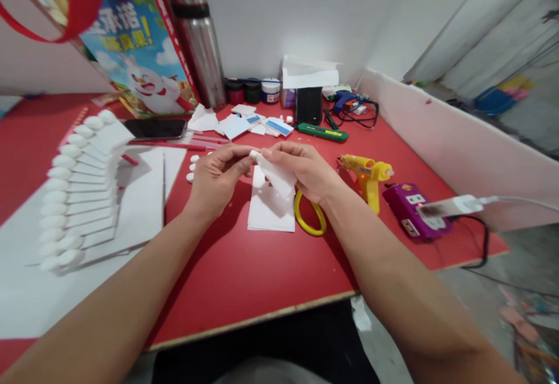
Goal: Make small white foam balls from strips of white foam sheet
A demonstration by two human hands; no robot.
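Over the middle of the red table, my right hand pinches a white paper piece, which hangs tilted. At its upper left corner sits a small white rounded piece. My left hand has its fingertips closed on that rounded piece. Beneath the hands lie white paper sheets, with a yellow ring just right of them. Several white round pieces rest left of my left hand, partly hidden by it.
At left, a row of white cards with round white ends stands on white board. A yellow glue gun and a purple power block are at right. Behind are a green cutter, a phone and a steel flask.
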